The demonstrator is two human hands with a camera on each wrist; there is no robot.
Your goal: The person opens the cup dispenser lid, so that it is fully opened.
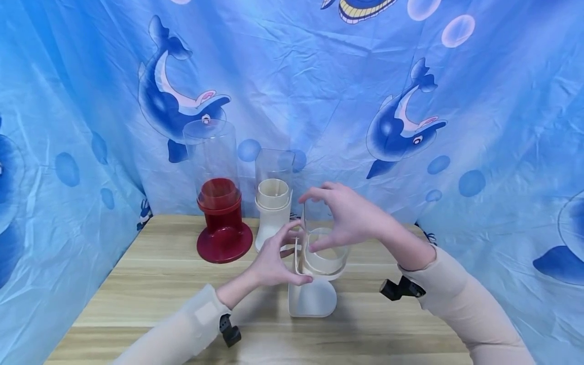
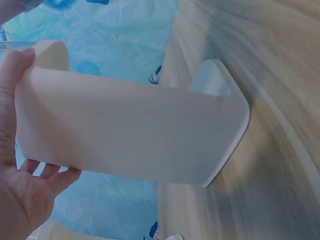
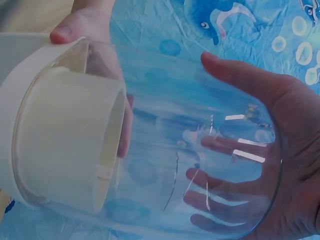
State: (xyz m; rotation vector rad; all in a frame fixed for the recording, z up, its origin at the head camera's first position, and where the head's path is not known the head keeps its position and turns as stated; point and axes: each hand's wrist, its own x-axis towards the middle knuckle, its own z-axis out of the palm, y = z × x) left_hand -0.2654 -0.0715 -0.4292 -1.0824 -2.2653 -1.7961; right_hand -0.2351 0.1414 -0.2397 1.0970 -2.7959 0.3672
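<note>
On my head feed a red stand (image 1: 223, 223) stood upright at the back left of the table (image 1: 150, 284), round base down, clear tube (image 1: 211, 157) around its neck. Just right of it I had a slimmer off-white stand (image 1: 271, 223), also upright, clear cover (image 1: 275, 167) around its top, lower part partly blocked from me. Table was light wood grain. Creased blue backdrop (image 1: 296, 91) hung behind and at both sides; I logged a left dolphin (image 1: 156, 96), a right dolphin (image 1: 385, 126), pinkish bubbles (image 1: 458, 30) and darker blue spots (image 1: 472, 183). Both wrist feeds caught that backdrop too
</note>
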